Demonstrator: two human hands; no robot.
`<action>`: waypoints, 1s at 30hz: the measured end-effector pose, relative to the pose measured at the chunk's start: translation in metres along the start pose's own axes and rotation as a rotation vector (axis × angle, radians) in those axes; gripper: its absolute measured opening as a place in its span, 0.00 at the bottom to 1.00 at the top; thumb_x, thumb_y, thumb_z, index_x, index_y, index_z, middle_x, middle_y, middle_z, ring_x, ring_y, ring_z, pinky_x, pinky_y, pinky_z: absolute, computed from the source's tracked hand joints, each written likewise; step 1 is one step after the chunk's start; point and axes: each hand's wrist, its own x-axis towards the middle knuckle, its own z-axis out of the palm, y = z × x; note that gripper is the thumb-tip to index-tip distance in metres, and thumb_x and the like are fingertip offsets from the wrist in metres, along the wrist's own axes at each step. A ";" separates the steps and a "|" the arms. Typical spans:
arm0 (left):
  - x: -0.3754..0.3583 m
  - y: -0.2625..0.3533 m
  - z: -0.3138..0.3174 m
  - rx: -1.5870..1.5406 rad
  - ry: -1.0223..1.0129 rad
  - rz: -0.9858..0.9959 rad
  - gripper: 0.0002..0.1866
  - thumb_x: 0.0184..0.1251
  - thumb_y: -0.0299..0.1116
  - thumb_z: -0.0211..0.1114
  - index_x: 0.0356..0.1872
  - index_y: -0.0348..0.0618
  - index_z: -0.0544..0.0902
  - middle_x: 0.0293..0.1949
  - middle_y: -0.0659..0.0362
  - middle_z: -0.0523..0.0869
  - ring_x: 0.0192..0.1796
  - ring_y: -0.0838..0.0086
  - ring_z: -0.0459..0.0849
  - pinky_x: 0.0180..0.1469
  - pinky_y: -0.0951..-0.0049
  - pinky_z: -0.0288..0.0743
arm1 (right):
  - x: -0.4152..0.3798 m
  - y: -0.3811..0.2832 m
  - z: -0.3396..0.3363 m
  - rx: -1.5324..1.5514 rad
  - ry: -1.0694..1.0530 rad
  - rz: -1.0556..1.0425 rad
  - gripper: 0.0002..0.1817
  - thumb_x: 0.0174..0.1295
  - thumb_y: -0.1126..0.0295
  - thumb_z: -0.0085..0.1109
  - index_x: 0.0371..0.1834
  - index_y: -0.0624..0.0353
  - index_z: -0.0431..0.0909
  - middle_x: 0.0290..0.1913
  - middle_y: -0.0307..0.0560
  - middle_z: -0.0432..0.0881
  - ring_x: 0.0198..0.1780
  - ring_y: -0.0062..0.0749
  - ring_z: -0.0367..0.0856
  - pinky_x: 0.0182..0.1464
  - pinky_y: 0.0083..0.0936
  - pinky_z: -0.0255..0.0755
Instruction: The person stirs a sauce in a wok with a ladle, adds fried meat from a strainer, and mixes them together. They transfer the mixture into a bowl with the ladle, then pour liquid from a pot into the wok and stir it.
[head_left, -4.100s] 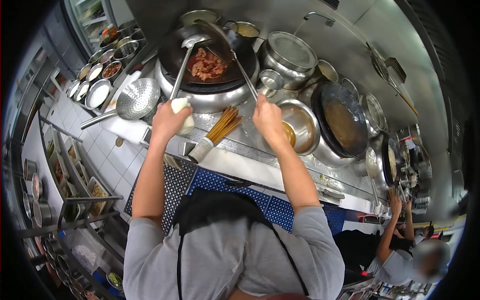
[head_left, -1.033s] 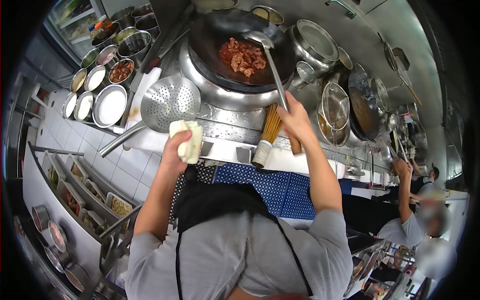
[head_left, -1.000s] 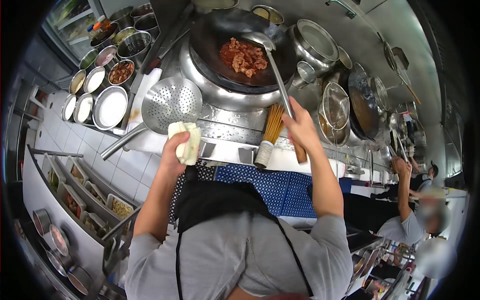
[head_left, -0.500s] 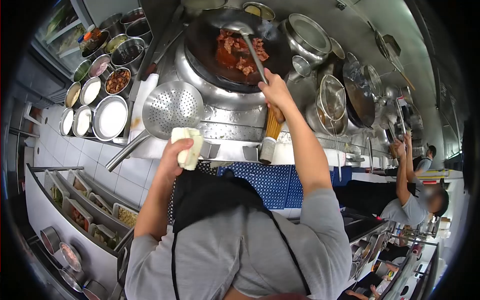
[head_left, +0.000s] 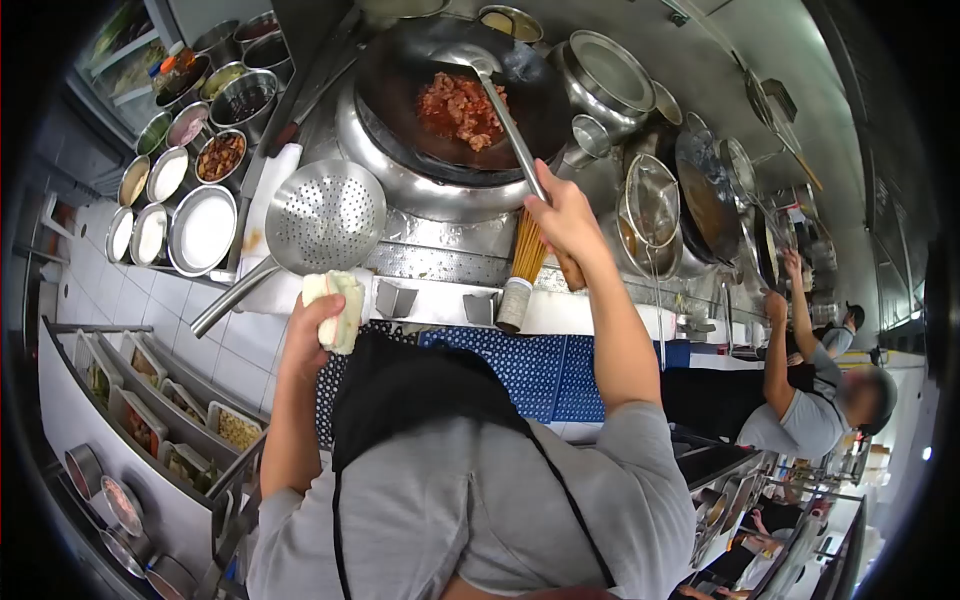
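Nearest the camera, the left hand (head_left: 312, 330) is closed around a folded white cloth (head_left: 338, 308), and compared with half a second ago it has dropped slightly lower and to the left, now sitting just below the handle of the perforated skimmer (head_left: 325, 215) rather than beside its bowl. The right hand (head_left: 562, 222) grips the long handle of the ladle (head_left: 498, 95); since the earlier frame it has pulled back from the wok's edge toward the counter, so that it now hangs above the bamboo brush (head_left: 520, 270) that leans against the stove front. One ladle, one skimmer and one brush are in view here. Further out, the ladle's bowl rests at the far rim of the single dark wok (head_left: 400, 80), and the meat in red sauce (head_left: 458, 105) has gathered into one heap at the centre, where earlier it was spread along the far side. To the left stand about ten round metal seasoning bowls (head_left: 203, 228) in a curved row. To the right, a co-worker (head_left: 800, 410) in a grey shirt raises both arms toward the next station.
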 end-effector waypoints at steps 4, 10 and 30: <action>-0.001 -0.001 0.008 0.024 -0.007 -0.021 0.26 0.51 0.36 0.66 0.51 0.33 0.76 0.37 0.54 0.83 0.34 0.71 0.84 0.35 0.72 0.80 | 0.012 0.024 0.016 -0.103 -0.063 0.013 0.33 0.61 0.71 0.54 0.72 0.61 0.61 0.20 0.52 0.77 0.17 0.33 0.78 0.22 0.32 0.72; 0.004 -0.001 0.015 0.040 -0.063 0.035 0.27 0.51 0.39 0.67 0.51 0.35 0.75 0.37 0.52 0.83 0.33 0.67 0.85 0.33 0.68 0.82 | -0.008 0.012 -0.004 -0.057 0.008 -0.009 0.30 0.61 0.70 0.54 0.69 0.63 0.65 0.19 0.54 0.78 0.15 0.35 0.77 0.23 0.34 0.72; 0.001 0.003 0.017 -0.006 -0.110 -0.003 0.26 0.52 0.36 0.67 0.52 0.32 0.75 0.39 0.52 0.83 0.37 0.68 0.85 0.38 0.70 0.81 | 0.032 0.009 0.010 0.098 0.094 0.001 0.32 0.61 0.71 0.55 0.71 0.62 0.61 0.21 0.50 0.77 0.15 0.30 0.76 0.18 0.31 0.70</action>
